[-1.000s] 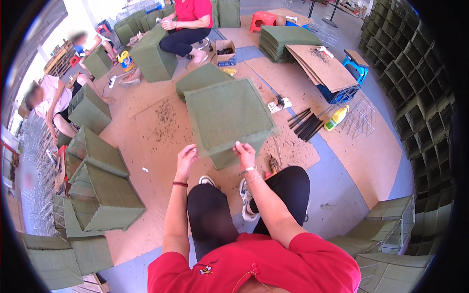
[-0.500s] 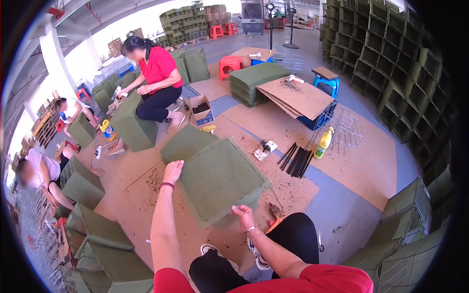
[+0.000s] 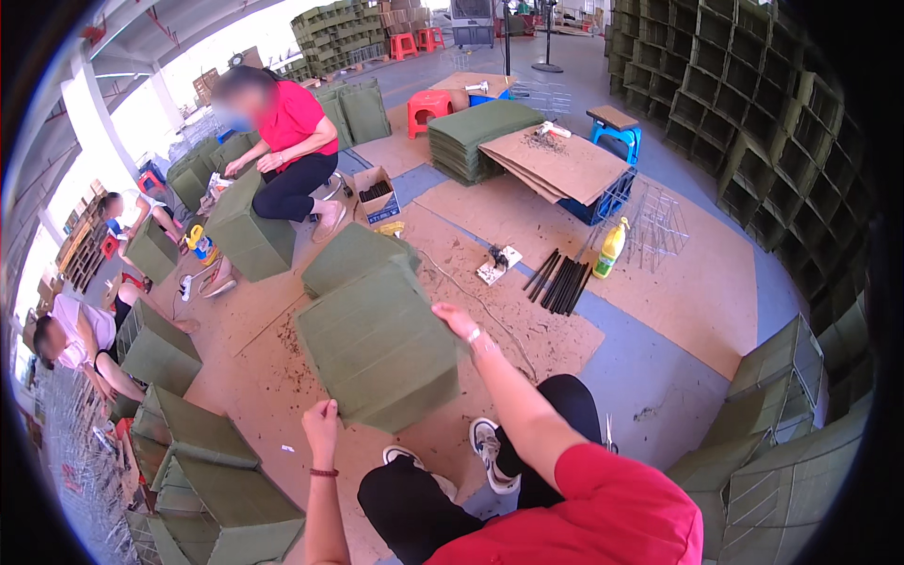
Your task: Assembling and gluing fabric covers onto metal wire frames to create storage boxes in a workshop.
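Note:
A green fabric-covered box (image 3: 381, 339) stands tilted on the floor in front of me, its creased panel facing up. My left hand (image 3: 321, 431) is closed, with the fingertips pinching the box's near left corner. On the far right edge of the same box, my right hand (image 3: 458, 323) grips with bent fingers, its palm side hidden. Another green box (image 3: 348, 256) sits directly behind, partly covered by the first. Both of my shoes (image 3: 492, 450) are on the cardboard just in front of the box.
Cardboard sheets (image 3: 574, 353) with dark scraps cover the floor. To the right lie black sticks (image 3: 563, 282), a yellow bottle (image 3: 612, 248) and scissors (image 3: 610, 433). Green boxes (image 3: 212, 471) crowd the left; stacked ones (image 3: 734, 113) rise right. A co-worker in red (image 3: 292, 141) sits ahead.
The box has turned. My left hand went from its far left edge to the near corner; my right hand went from the near side to the far right edge.

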Motion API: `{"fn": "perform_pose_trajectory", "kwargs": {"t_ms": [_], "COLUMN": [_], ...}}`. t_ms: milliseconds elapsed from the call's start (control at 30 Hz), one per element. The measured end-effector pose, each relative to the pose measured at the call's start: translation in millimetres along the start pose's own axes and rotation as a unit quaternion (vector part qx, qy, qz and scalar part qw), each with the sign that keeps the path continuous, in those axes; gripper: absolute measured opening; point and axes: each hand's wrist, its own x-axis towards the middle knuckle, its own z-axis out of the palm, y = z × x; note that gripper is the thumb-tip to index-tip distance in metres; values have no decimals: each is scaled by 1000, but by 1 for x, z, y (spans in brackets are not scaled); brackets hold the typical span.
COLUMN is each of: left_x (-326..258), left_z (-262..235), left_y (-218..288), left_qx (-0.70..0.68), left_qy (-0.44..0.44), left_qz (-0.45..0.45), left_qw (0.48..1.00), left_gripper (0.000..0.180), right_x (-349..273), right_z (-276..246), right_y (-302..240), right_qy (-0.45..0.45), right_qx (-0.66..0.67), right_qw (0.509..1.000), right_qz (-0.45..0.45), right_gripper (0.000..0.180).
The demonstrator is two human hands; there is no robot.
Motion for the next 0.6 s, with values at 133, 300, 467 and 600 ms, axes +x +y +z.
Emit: {"fn": "perform_pose_trajectory", "kwargs": {"t_ms": [133,300,467,600], "left_x": [-21,-32,-39,-38], "left_z": [6,-12,-4,37], "left_y": [11,36,39,54], "left_qx": [-53,175,201,275], "left_qy": [14,79,96,-55], "left_qz": [-6,-22,162,246], "left_qw": [998,981,961,928], "left_gripper": [20,23,38,50], "right_x": [22,6,-53,-155], "right_z": [-11,-18,-98,-233], "right_y": [-17,-52,14,159], "right_qy": [-59,-96,-88,100], "right_qx": [-100,-235,-209,-406], "right_qw": [992,962,968,856], "right_qz": [57,102,106,303], "right_gripper": [25,19,21,25]}}
